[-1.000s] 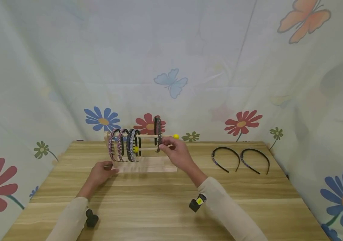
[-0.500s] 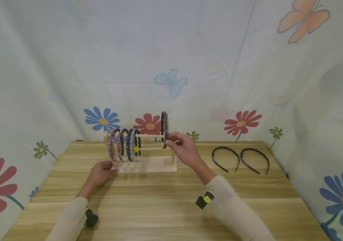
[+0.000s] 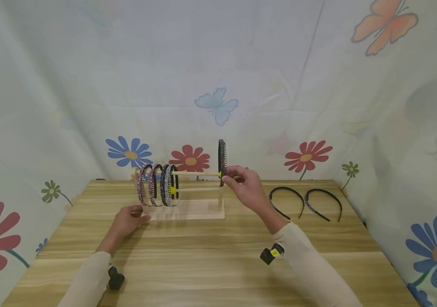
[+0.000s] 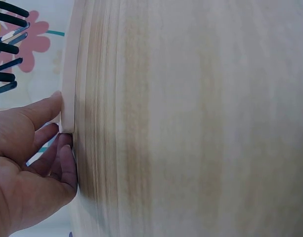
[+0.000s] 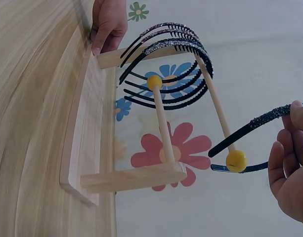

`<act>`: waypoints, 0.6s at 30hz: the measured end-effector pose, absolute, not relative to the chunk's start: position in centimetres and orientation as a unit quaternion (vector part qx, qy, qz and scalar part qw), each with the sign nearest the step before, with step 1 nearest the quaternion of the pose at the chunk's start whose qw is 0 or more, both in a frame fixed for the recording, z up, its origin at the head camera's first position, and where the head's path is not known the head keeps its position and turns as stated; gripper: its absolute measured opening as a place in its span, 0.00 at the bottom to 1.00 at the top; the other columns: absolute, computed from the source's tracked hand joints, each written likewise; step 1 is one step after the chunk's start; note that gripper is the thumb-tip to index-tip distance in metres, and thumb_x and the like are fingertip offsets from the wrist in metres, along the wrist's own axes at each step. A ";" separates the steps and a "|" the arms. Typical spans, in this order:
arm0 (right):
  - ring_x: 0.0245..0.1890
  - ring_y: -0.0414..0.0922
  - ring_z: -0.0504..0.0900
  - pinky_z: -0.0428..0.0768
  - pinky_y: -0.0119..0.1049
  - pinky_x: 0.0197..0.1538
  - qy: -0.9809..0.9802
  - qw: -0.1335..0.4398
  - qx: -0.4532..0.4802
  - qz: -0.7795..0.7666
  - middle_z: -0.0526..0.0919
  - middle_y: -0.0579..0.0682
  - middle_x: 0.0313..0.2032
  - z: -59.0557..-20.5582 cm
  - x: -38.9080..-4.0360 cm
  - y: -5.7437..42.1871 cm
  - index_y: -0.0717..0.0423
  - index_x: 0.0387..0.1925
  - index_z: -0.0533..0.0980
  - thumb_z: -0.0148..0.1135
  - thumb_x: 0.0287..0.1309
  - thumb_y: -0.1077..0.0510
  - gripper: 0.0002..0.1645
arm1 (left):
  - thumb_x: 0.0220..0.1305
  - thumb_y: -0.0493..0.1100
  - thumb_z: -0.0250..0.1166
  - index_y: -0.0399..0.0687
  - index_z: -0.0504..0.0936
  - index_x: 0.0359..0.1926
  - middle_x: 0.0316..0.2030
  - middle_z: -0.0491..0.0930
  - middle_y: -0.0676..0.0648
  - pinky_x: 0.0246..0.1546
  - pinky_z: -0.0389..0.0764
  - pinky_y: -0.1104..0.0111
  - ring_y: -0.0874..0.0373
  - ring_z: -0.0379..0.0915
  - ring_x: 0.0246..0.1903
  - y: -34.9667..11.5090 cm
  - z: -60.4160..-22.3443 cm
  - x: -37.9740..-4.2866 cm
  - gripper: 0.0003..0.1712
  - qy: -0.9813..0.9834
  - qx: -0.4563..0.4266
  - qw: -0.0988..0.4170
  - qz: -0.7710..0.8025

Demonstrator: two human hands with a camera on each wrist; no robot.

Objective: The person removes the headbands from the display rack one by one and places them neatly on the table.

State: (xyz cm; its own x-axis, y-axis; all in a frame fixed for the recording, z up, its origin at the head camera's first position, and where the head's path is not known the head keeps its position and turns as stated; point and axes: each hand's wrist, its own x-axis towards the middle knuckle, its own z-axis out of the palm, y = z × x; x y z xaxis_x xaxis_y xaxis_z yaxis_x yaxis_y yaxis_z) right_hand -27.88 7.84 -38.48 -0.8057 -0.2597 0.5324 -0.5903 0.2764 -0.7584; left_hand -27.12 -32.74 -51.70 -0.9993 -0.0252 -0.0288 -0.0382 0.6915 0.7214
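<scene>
We find right hand point(image 3: 246, 187) pinching dark glittery headband point(image 3: 223, 155), upright at yellow ball point(image 5: 236, 161) tipping upper rod point(image 3: 197, 173) of wooden stand point(image 3: 199, 211); whether headband fully clears rod, we cannot tell. Left hand point(image 3: 127, 221) grips stand's base at left end. Stand sits toward back edge of worktop point(image 3: 187, 264). We count four hung headbands point(image 3: 163, 187) near stand's left end; two loose headbands point(image 3: 286, 187) lie side by side toward worktop's back right corner.
</scene>
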 end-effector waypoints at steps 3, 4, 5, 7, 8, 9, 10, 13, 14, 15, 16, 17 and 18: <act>0.40 0.51 0.85 0.85 0.40 0.46 -0.787 0.155 0.267 0.533 0.86 0.55 0.39 -38.4 -27.9 8.2 0.63 0.48 0.83 0.67 0.68 0.60 0.11 | 0.69 0.46 0.69 0.26 0.73 0.65 0.62 0.75 0.26 0.57 0.79 0.44 0.31 0.75 0.60 -32.7 -51.7 -27.1 0.34 0.921 -0.014 0.006 0.390; 0.40 0.51 0.85 0.85 0.39 0.46 -0.788 0.156 0.266 0.533 0.86 0.55 0.39 -38.4 -27.8 8.3 0.63 0.48 0.83 0.67 0.68 0.60 0.12 | 0.69 0.46 0.69 0.26 0.73 0.65 0.62 0.75 0.26 0.57 0.79 0.45 0.32 0.75 0.60 -32.7 -51.7 -27.1 0.34 0.920 -0.015 0.006 0.391; 0.41 0.51 0.85 0.85 0.39 0.46 -0.789 0.157 0.264 0.532 0.86 0.55 0.39 -38.4 -27.8 8.5 0.63 0.48 0.83 0.67 0.68 0.60 0.12 | 0.69 0.46 0.69 0.26 0.73 0.65 0.62 0.75 0.27 0.58 0.79 0.45 0.32 0.75 0.60 -32.7 -51.7 -27.1 0.34 0.920 -0.017 0.006 0.393; 0.41 0.50 0.85 0.85 0.39 0.46 -0.792 0.158 0.259 0.530 0.87 0.55 0.39 -38.4 -27.8 8.7 0.63 0.48 0.83 0.67 0.68 0.59 0.12 | 0.69 0.46 0.69 0.25 0.73 0.66 0.62 0.75 0.27 0.57 0.80 0.45 0.32 0.75 0.60 -32.7 -51.7 -27.1 0.34 0.919 -0.017 0.007 0.394; 0.41 0.50 0.85 0.85 0.40 0.46 -0.792 0.158 0.256 0.531 0.87 0.55 0.39 -38.4 -27.8 8.9 0.63 0.48 0.84 0.67 0.68 0.59 0.12 | 0.69 0.46 0.69 0.25 0.73 0.65 0.62 0.75 0.26 0.57 0.80 0.45 0.32 0.75 0.60 -32.7 -51.7 -27.1 0.34 0.919 -0.016 0.007 0.393; 0.41 0.50 0.85 0.85 0.41 0.47 -0.793 0.158 0.254 0.531 0.87 0.55 0.39 -38.5 -27.9 9.0 0.63 0.48 0.84 0.67 0.68 0.59 0.12 | 0.69 0.46 0.69 0.25 0.73 0.65 0.62 0.75 0.26 0.57 0.80 0.45 0.31 0.75 0.60 -32.7 -51.7 -27.1 0.34 0.919 -0.016 0.008 0.393; 0.41 0.50 0.84 0.85 0.41 0.47 -0.794 0.158 0.252 0.531 0.87 0.55 0.39 -38.5 -27.9 9.2 0.63 0.48 0.84 0.67 0.68 0.59 0.13 | 0.69 0.47 0.69 0.25 0.73 0.66 0.62 0.75 0.26 0.57 0.80 0.45 0.32 0.75 0.60 -32.7 -51.7 -27.1 0.35 0.919 -0.017 0.008 0.393; 0.41 0.49 0.84 0.85 0.42 0.48 -0.795 0.160 0.241 0.533 0.87 0.55 0.39 -38.7 -28.0 9.6 0.63 0.48 0.84 0.67 0.67 0.59 0.13 | 0.69 0.47 0.70 0.25 0.73 0.66 0.62 0.75 0.26 0.57 0.80 0.45 0.32 0.75 0.60 -32.7 -51.6 -27.1 0.35 0.920 -0.018 0.010 0.392; 0.41 0.48 0.84 0.85 0.42 0.48 -0.795 0.159 0.238 0.535 0.87 0.55 0.39 -38.8 -28.0 9.7 0.63 0.48 0.84 0.68 0.67 0.58 0.13 | 0.69 0.47 0.70 0.25 0.73 0.66 0.62 0.75 0.26 0.57 0.80 0.45 0.32 0.75 0.60 -32.7 -51.7 -27.1 0.35 0.920 -0.018 0.009 0.392; 0.41 0.48 0.84 0.85 0.41 0.47 -0.796 0.158 0.233 0.536 0.87 0.55 0.39 -38.9 -28.1 9.9 0.63 0.49 0.84 0.68 0.67 0.58 0.14 | 0.69 0.47 0.70 0.25 0.73 0.66 0.62 0.75 0.26 0.57 0.80 0.45 0.32 0.75 0.60 -32.7 -51.7 -27.1 0.35 0.920 -0.019 0.009 0.392; 0.41 0.47 0.83 0.85 0.40 0.47 -0.795 0.157 0.230 0.538 0.87 0.55 0.39 -38.9 -28.1 10.0 0.62 0.49 0.84 0.68 0.67 0.57 0.14 | 0.69 0.47 0.70 0.25 0.72 0.66 0.62 0.75 0.26 0.57 0.80 0.45 0.32 0.75 0.60 -32.7 -51.7 -27.1 0.35 0.919 -0.019 0.009 0.393; 0.41 0.47 0.83 0.84 0.39 0.47 -0.795 0.156 0.225 0.542 0.87 0.55 0.39 -39.0 -28.1 10.2 0.62 0.49 0.84 0.68 0.67 0.57 0.14 | 0.69 0.47 0.70 0.25 0.72 0.66 0.62 0.75 0.26 0.57 0.80 0.45 0.32 0.75 0.60 -32.7 -51.7 -27.1 0.35 0.920 -0.019 0.009 0.392; 0.40 0.46 0.83 0.84 0.37 0.47 -0.794 0.154 0.221 0.545 0.87 0.54 0.39 -39.1 -28.2 10.3 0.62 0.49 0.84 0.68 0.67 0.57 0.14 | 0.69 0.47 0.70 0.25 0.72 0.66 0.62 0.75 0.27 0.57 0.80 0.45 0.32 0.75 0.60 -32.7 -51.7 -27.2 0.35 0.919 -0.020 0.010 0.393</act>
